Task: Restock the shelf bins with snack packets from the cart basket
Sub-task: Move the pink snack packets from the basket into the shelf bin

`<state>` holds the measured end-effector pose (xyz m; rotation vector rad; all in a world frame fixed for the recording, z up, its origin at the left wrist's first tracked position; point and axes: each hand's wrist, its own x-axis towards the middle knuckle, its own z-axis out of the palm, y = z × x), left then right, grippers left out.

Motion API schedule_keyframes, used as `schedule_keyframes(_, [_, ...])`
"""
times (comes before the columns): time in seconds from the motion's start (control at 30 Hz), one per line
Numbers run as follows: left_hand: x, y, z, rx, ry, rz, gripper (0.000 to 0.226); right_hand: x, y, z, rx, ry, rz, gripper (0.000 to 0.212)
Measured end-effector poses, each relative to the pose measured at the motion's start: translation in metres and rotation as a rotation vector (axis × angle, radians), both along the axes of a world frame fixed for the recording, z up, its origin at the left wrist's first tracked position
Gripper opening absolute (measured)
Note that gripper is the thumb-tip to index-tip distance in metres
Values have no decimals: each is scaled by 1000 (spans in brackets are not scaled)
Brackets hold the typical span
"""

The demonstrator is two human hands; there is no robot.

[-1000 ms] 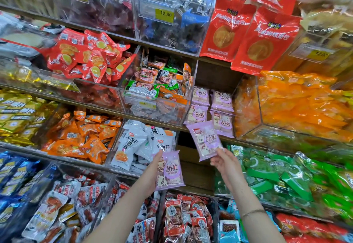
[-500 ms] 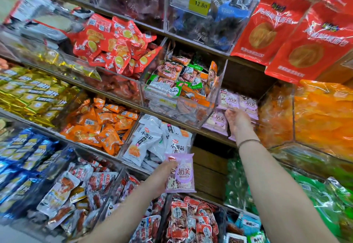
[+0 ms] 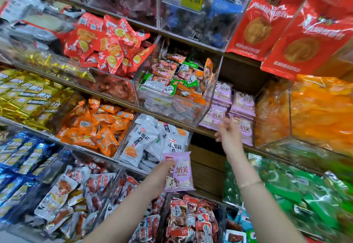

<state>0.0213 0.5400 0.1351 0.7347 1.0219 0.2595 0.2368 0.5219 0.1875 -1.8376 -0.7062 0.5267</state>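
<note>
Pink packet (image 3: 179,174) pinched in the left hand (image 3: 162,173) — right hand (image 3: 230,137) loose-fingered, empty, near the shelved pink stack (image 3: 243,105).

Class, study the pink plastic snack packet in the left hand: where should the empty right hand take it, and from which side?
Pinch the flat pink plastic snack packet at its free right edge, coming from the right: it stands upright, face-on, and the left hand covers its left edge.
</note>
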Motion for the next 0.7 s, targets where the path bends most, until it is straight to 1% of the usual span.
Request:
schedule_keyframes(0.07, [4, -2, 0, 5, 6, 35, 25, -36, -39, -17, -110, -7, 154, 12])
schedule_keyframes(0.1, [5, -4, 1, 4, 3, 43, 23, -54, -57, -25, -203, 15, 246, 9])
schedule_keyframes(0.13, [6, -6, 4, 1, -7, 48, 20, -68, -70, -33, -299, 51, 330, 12])
schedule_keyframes(0.2, [8, -9, 8, 6, -23, 47, 20, -87, -88, -46, -414, 160, 408, 29])
schedule_keyframes(0.23, [9, -12, 11, 1, -28, 45, 20, -93, -92, -50, -413, 234, 400, 32])
schedule_keyframes(0.27, [11, -15, 15, 19, -15, 39, 20, -96, -95, -51, -375, 314, 376, 30])
schedule_keyframes(0.3, [12, -17, 15, 101, 25, 23, 20, -97, -97, -50, -327, 382, 344, 24])
schedule_keyframes(0.33, [11, -19, 15, 254, 89, -22, 20, -97, -99, -49, -284, 427, 306, 19])
schedule_keyframes(0.4, [6, -18, 11, 674, 214, -133, 16, -91, -102, -47, -210, 487, 216, 14])
schedule_keyframes(0.43, [0, -14, 8, 875, 247, -171, 18, -85, -104, -45, -182, 502, 172, 14])
schedule_keyframes(0.47, [-6, -9, 1, 1075, 306, -185, 26, -79, -106, -43, -156, 506, 133, 14])
schedule_keyframes(0.53, [-15, 7, -17, 1434, 512, -255, 38, -64, -107, -36, -93, 514, 53, 16])
schedule_keyframes(0.57, [-20, 12, -24, 1533, 592, -285, 40, -56, -108, -33, -59, 522, 11, 17])
schedule_keyframes(0.6, [-22, 17, -29, 1584, 636, -304, 42, -48, -107, -28, -24, 530, -26, 18])
schedule_keyframes(0.7, [-27, 20, -45, 1694, 703, -330, 46, -24, -98, -12, 71, 550, -102, 19])
